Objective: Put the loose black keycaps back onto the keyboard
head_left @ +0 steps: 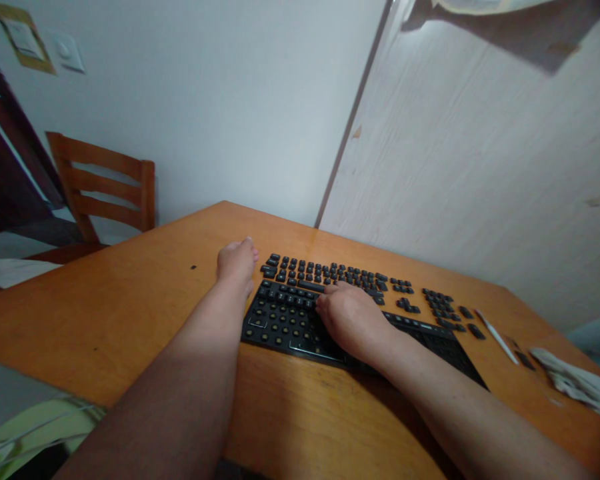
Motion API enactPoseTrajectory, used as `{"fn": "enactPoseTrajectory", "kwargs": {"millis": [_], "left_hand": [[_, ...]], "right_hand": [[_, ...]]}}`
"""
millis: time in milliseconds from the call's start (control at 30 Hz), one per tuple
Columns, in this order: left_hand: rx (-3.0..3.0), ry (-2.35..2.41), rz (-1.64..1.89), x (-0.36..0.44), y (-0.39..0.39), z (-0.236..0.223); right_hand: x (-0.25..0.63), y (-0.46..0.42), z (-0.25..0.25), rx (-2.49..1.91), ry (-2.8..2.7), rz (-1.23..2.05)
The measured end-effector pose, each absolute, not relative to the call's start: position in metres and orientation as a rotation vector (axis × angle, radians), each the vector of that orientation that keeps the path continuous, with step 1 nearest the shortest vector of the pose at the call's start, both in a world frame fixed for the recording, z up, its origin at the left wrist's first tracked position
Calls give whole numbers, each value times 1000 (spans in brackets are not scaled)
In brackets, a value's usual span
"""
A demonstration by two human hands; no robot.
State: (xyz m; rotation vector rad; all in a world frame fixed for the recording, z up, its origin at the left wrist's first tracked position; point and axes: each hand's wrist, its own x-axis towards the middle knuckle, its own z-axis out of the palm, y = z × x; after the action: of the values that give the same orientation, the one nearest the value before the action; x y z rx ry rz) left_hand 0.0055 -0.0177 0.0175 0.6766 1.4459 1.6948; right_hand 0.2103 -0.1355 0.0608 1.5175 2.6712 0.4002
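Note:
A black keyboard base (285,323) with its keycaps taken off lies on the wooden table (130,300). Rows of loose black keycaps (330,272) are laid out on the table just behind it. My right hand (353,319) rests on the keyboard base, its fingers curled at the base's far edge, touching a long keycap. Left of the keycaps, my left hand (237,261) lies on the table with its fingers bent and close together; nothing shows in it.
A white pen-like tool (496,335) and crumpled paper (573,380) lie at the table's right end. A wooden chair (105,190) stands behind the far left edge. A wall and pale door close the back. A small dark speck (193,267) sits on the table.

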Motion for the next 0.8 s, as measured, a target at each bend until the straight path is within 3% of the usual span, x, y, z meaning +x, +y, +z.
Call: {"fn": "enactPoseTrajectory", "kwargs": {"millis": [800], "left_hand": [[659,1436,1688,5,-17,19]], "right_hand": [[216,-136,61,1491,2690,325]]}}
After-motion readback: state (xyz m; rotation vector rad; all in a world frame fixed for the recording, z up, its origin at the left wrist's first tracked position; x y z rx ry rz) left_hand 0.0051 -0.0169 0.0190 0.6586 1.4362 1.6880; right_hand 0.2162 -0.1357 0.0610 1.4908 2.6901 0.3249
